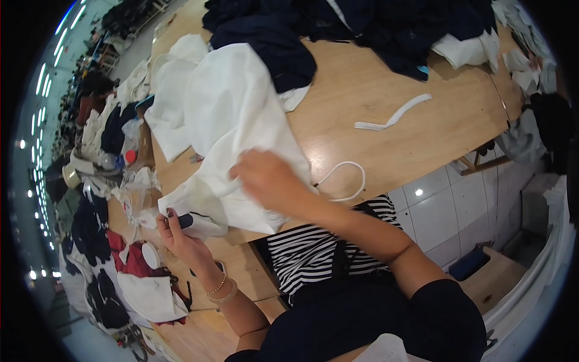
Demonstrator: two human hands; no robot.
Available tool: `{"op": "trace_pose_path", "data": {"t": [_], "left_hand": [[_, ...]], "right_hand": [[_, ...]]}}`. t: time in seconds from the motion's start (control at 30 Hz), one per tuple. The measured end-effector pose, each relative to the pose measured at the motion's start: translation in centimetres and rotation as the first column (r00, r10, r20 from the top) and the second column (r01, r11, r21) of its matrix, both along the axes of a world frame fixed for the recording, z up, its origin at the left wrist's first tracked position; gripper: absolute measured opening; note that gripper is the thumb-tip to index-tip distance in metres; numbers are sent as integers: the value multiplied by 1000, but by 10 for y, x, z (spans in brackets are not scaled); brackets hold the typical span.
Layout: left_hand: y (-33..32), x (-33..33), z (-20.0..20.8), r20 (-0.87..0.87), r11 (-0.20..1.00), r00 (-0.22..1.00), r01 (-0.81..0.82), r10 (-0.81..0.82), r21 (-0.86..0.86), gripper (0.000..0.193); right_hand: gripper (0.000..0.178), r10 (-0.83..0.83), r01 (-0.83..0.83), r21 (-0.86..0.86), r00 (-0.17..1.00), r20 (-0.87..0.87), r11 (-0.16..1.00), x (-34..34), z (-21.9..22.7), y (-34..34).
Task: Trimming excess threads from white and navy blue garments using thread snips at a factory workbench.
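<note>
A large white garment (pixel 235 90) lies spread and rumpled over the wooden table in front of me. At its near left corner my left hand (pixel 181 236) pinches the edge between thumb and fingers, beside a small dark navy patch (pixel 186 221) on the cloth. Over the near middle of the garment, my right hand (pixel 265 178) is smeared by motion. Its fingers are blurred, and whether they hold any cloth is unclear. A white cord loop (pixel 363 181) lies by the table's near edge, right of my right hand.
Navy garments (pixel 374 30) are heaped at the table's far side. A white fabric strip (pixel 395 114) lies on the wooden tabletop (pixel 338 84). Clothes, plastic bags (pixel 137 196) and a white round lid (pixel 151 256) crowd the left. At right, a wooden stool-like seat (pixel 491 280) stands on tiled floor.
</note>
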State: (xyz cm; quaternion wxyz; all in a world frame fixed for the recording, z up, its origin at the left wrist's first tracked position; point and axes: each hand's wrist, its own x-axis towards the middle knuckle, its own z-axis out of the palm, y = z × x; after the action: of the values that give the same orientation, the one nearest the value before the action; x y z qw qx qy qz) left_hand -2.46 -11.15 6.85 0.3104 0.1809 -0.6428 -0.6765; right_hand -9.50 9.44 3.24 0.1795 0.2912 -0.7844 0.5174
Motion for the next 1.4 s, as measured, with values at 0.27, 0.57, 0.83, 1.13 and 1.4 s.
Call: {"op": "trace_pose_path", "data": {"t": [0.27, 0.57, 0.83, 1.13, 1.4], "left_hand": [[-25, 57, -8, 86, 975, 981, -184, 174, 127, 15], [20, 63, -21, 83, 882, 953, 234, -291, 409, 24], [35, 72, -3, 34, 761, 892, 364, -450, 537, 50], [27, 73, -24, 70, 792, 902, 335, -427, 510, 48], [10, 75, -37, 134, 862, 932, 247, -336, 443, 26]], "right_hand": [[16, -596, 514, 352, 783, 178, 782, -60, -37, 233], [15, 280, -295, 14, 920, 275, 955, -72, 28, -29], [22, 28, -41, 660, 999, 29, 750, -96, -67, -165], [21, -114, 45, 619, 991, 73, 784, -99, -83, -160], [26, -99, -22, 546, 977, 191, 837, -88, -61, -163]]}}
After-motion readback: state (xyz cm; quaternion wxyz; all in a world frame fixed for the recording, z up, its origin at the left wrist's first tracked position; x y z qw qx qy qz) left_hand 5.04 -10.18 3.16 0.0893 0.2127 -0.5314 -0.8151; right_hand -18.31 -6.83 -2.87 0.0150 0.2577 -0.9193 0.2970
